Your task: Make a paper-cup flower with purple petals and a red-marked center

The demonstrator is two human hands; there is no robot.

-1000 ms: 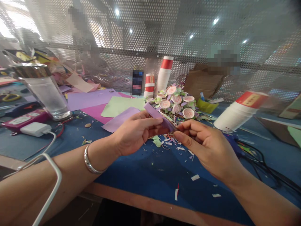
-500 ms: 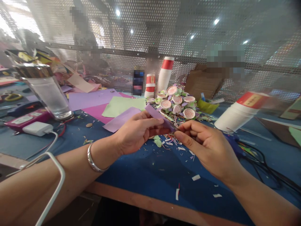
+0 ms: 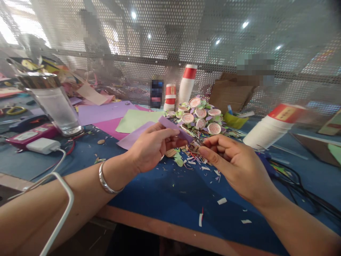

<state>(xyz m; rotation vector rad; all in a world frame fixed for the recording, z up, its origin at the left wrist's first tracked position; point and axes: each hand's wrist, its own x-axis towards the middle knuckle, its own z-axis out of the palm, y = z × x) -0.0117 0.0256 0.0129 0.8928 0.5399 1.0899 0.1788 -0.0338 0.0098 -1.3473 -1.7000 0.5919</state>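
My left hand [image 3: 153, 145] pinches a folded strip of purple paper [image 3: 174, 128] between thumb and fingers, above the blue table. From the right, my right hand [image 3: 231, 160] is closed around a slim metal tool [image 3: 197, 139]. Its thin tip shows at the strip's lower right end, while the rest is hidden in my fingers, so its kind is unclear. Just behind my hands lies a heap of paper-cup bases [image 3: 200, 113] with red print and green and purple paper pieces. Below my fingers, small paper scraps [image 3: 190, 160] are scattered.
Purple sheets [image 3: 106, 112] and a green sheet [image 3: 140, 121] lie at left, beside a lidded glass of water [image 3: 54, 103] and a white charger [image 3: 42, 145]. Stacked paper cups [image 3: 269, 128] lean at right near black cables [image 3: 295, 185]. A perforated metal screen [image 3: 170, 35] stands behind.
My left hand and the purple strip have shifted slightly left. More of the metal tool's tip now shows between the strip and my right fingers.
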